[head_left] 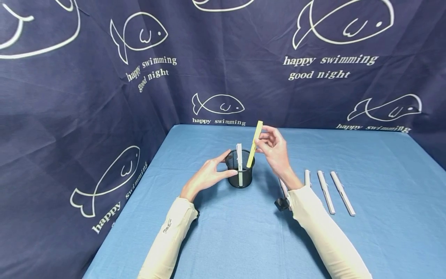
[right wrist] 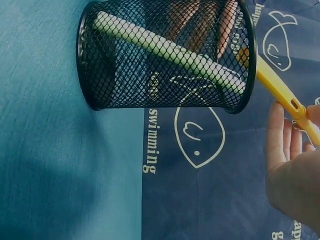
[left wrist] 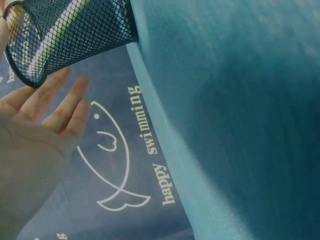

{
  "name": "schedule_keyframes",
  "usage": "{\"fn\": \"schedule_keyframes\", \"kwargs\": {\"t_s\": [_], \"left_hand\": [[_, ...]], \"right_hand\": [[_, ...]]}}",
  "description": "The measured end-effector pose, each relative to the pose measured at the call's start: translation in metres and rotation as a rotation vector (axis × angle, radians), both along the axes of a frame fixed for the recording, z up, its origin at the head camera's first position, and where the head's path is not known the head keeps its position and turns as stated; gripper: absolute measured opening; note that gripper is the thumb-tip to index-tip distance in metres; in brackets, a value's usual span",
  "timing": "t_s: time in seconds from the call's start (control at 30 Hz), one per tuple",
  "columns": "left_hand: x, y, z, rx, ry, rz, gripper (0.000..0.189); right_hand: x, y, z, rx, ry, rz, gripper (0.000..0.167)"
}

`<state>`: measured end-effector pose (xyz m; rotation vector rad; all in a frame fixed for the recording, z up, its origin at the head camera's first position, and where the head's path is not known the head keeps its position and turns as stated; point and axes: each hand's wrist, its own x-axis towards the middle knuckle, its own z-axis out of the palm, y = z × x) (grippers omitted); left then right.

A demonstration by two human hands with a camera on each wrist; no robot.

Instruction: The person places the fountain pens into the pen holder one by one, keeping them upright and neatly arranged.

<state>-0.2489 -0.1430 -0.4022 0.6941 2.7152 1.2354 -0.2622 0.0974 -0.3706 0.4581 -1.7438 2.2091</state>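
Note:
A black mesh pen holder stands upright on the table, and a white pen leans inside it. My left hand holds the holder near its rim, thumb at the front and fingers round the far side. In the left wrist view several fingers of that hand extend beside the mesh. Between thumb and fingers, my right hand pinches a yellow pen, tilted. The right wrist view shows the yellow pen's lower end just inside the holder's mouth.
Right of my right forearm lie white pens in a rough row, one partly covered by the sleeve. Another light pen shows beside the right wrist, near a black wrist device. A dark blue fish-print curtain rises behind the blue tabletop.

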Motion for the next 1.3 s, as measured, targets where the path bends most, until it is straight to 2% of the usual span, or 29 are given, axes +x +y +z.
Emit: {"fn": "schedule_keyframes", "kwargs": {"t_s": [0.5,0.7,1.1,1.3], "left_hand": [[-0.001,0.000,0.000,-0.011,-0.012,0.007,0.086],[-0.001,0.000,0.000,-0.011,-0.010,0.010,0.086],[-0.001,0.000,0.000,-0.008,-0.011,0.011,0.086],[-0.001,0.000,0.000,-0.008,-0.005,0.003,0.085]], "right_hand": [[-0.004,0.000,-0.010,0.143,0.086,-0.075,0.042],[-0.003,0.000,-0.012,0.165,0.108,-0.074,0.045],[-0.003,0.000,-0.012,0.189,0.085,-0.080,0.043],[-0.003,0.001,-0.013,0.190,0.057,-0.044,0.042]]}}
